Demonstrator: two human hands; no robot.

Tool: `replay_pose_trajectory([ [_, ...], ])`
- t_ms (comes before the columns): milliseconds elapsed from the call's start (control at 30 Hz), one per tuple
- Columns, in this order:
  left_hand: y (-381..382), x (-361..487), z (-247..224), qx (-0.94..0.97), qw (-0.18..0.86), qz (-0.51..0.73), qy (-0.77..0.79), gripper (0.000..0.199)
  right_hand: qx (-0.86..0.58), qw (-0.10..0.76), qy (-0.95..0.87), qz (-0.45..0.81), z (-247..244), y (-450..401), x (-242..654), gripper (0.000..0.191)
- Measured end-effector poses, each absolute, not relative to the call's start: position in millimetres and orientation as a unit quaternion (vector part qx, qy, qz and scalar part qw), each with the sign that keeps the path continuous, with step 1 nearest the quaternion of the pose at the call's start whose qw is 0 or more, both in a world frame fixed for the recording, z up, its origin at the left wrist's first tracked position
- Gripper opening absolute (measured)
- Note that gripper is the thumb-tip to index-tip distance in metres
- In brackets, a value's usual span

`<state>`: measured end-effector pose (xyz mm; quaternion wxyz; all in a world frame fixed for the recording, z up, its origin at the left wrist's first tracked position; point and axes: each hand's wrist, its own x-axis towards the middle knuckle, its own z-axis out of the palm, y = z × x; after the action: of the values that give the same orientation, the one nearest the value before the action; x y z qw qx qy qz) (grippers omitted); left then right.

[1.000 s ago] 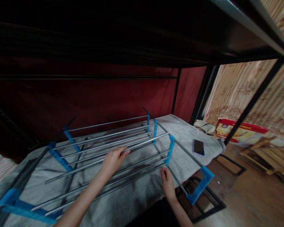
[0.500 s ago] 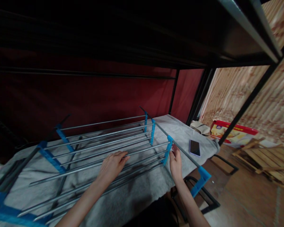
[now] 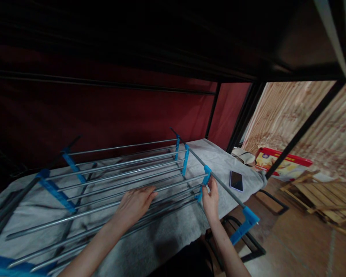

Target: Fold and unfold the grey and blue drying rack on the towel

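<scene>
"What's in the hands?"

"Left hand (image 3: 136, 203), low centre, curls over a metal tube (image 3: 60, 221); right hand (image 3: 211, 202), right of centre, pinches a blue connector (image 3: 207, 173)."

"And the rack (image 3: 185, 161)?"

"Across the grey cloth (image 3: 216, 163), from lower left to centre right."

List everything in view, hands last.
Metal rods: several, silver-grey, over the cloth
Connectors: at least seven, blue, both sides
Side poles: several, grey, at connectors
Cloth: one, grey, under rods
Phone: one, black and purple, on cloth
Pouch-like item: one, cream, beyond phone
Box: one, red, yellow, white, right
Wooden slats: several, tan, far right
Frame: one, black, rising overhead
Backing: one, dark red, behind rods
Ribbed covering: one, beige-brown, upper right
Low bars: several, black, lower right
Floor: one, brown, lower right
Fabric: one patch, black, bottom centre
Left hand: one, bare, on a rod
Right hand: one, bare, at a right-side connector
</scene>
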<state>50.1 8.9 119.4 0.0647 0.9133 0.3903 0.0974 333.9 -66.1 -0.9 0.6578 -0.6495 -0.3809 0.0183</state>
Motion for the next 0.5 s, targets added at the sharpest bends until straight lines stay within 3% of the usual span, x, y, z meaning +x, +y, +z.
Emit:
replay_pose_trajectory([
  [500, 9.6, 52.2, 122.5, 0.914, 0.063, 0.071, 0.393, 0.042, -0.671, 0.644, -0.367, 0.024, 0.1, -68.1, 326.1, 0.068],
])
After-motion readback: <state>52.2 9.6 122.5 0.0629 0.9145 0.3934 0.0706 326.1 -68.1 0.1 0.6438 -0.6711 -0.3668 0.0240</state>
